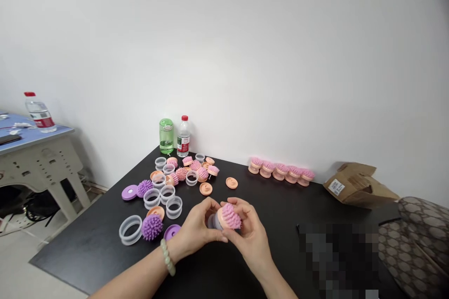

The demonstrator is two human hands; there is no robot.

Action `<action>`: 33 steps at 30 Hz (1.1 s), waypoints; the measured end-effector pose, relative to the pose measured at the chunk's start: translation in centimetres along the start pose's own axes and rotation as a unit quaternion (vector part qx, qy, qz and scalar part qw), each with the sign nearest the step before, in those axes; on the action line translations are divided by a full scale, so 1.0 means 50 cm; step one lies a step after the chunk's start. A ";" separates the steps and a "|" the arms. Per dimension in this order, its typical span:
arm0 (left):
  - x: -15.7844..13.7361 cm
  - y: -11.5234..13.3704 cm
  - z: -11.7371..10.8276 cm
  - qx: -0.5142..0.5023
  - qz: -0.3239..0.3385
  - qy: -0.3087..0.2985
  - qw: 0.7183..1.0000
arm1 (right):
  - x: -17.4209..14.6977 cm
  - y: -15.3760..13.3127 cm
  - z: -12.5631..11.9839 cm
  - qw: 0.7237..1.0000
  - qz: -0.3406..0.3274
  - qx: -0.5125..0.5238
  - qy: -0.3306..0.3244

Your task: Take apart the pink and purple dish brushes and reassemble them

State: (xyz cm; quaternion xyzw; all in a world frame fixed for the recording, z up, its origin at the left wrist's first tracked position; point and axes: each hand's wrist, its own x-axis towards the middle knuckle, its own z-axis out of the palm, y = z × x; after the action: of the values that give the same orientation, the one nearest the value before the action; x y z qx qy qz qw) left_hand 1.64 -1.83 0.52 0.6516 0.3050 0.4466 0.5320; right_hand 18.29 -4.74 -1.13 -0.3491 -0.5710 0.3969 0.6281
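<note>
Above the black table's front middle, my left hand [195, 228] is closed around a translucent ring [213, 221]. My right hand [254, 238] grips a scalp-massager-like brush head with pink bristles [231, 216] and a peach base. The brush head and ring meet between my fingers; how far one sits inside the other is hidden. Left of my hands lie loose translucent rings [174, 215], peach discs [206, 189], pink bristle heads [181, 174], purple bristle heads [152, 228] and purple discs [129, 192]. A row of several pink-topped brushes with peach bases [280, 171] stands near the wall.
A green bottle [166, 136] and a red-capped water bottle [183, 138] stand at the back left of the black table [91, 252]. An opened brown cardboard box [358, 187] and a patterned bag [417, 238] are at the right. A blue-topped desk [59, 131] holds another water bottle [41, 114].
</note>
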 end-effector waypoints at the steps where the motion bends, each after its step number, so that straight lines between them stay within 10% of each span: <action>1: 0.000 -0.001 0.001 -0.017 0.003 -0.001 1.000 | 0.000 -0.001 -0.002 1.000 0.002 0.004 -0.003; 24: -0.006 0.027 -0.013 0.133 0.004 0.055 0.990 | 0.015 -0.029 -0.016 0.994 0.006 -0.102 -0.028; 33: -0.003 0.034 -0.012 0.043 0.000 0.046 0.998 | 0.015 -0.032 -0.020 0.995 -0.001 -0.089 -0.048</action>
State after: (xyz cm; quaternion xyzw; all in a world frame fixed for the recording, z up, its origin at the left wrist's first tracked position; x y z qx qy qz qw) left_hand 0.88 -2.13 2.13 0.6530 0.3476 0.4626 0.4887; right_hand 19.45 -4.79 0.53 -0.3837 -0.6337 0.3605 0.5668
